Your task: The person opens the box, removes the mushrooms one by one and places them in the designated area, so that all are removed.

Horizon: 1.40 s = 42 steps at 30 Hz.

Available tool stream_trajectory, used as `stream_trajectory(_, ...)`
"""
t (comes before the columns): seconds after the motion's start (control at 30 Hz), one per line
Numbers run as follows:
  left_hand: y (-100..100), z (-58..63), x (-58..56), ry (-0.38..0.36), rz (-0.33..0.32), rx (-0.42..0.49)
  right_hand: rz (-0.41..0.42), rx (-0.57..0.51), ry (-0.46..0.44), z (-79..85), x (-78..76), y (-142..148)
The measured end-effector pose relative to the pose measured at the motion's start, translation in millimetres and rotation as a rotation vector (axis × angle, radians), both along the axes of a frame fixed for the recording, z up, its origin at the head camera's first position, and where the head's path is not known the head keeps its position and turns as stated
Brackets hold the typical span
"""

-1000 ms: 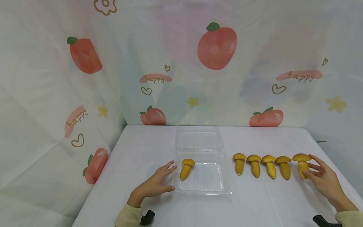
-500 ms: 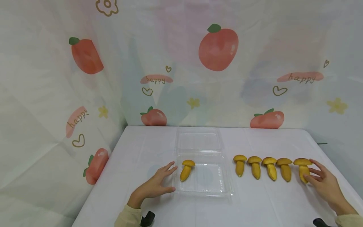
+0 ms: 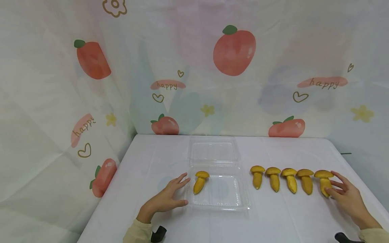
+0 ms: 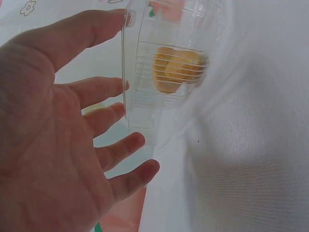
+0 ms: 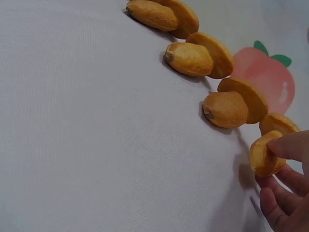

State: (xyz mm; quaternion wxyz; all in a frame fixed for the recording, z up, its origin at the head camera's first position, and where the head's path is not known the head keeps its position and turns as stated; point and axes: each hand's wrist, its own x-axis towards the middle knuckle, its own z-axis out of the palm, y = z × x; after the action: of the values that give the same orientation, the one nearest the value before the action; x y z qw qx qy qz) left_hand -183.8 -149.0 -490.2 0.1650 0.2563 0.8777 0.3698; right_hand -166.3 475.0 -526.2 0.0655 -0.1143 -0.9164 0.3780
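Observation:
A clear plastic clamshell box (image 3: 244,189) lies with its lid folded back, and one yellow mushroom (image 3: 199,182) rests in its left part. My left hand (image 3: 165,197) is at the box's left side, fingers spread; in the left wrist view its thumb and a fingertip touch the rim. At the right end of a row of yellow mushrooms, my right hand (image 3: 349,195) pinches the stem of the last mushroom (image 3: 323,182) between thumb and fingers. The right wrist view shows the thumb on top of that stem (image 5: 263,157).
Several more yellow mushrooms (image 3: 291,180) lie side by side between the box and my right hand, caps away from me. The white table (image 3: 273,219) meets a printed cloth backdrop (image 3: 194,114) at the back and left.
My right hand and the pinched mushroom have shifted slightly toward me, then stayed almost still. My left hand keeps its place by the box.

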Motion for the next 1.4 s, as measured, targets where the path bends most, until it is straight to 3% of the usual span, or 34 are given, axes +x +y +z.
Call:
stream_trajectory(0.43, -1.2, -0.6, 0.0, -0.006, -0.009, 0.001, -0.011, 0.017, -0.033, -9.8, -7.0, 6.1)
stream_trajectory(0.73, -0.8, -1.3, -1.5, -0.02, 0.007, -0.008, 0.018, 0.061, -0.034, -5.4, -8.2, 1.6)
stream_trajectory(1.03, -0.8, -1.0, -1.3, 0.003, -0.013, -0.002, 0.086, 0.083, -0.089, 1.3, -8.5, 6.7)
stream_trajectory(1.4, -1.6, -2.1, -1.1, 0.018, -0.025, 0.006, 0.127, 0.083, -0.252, 15.6, -8.5, 6.1)
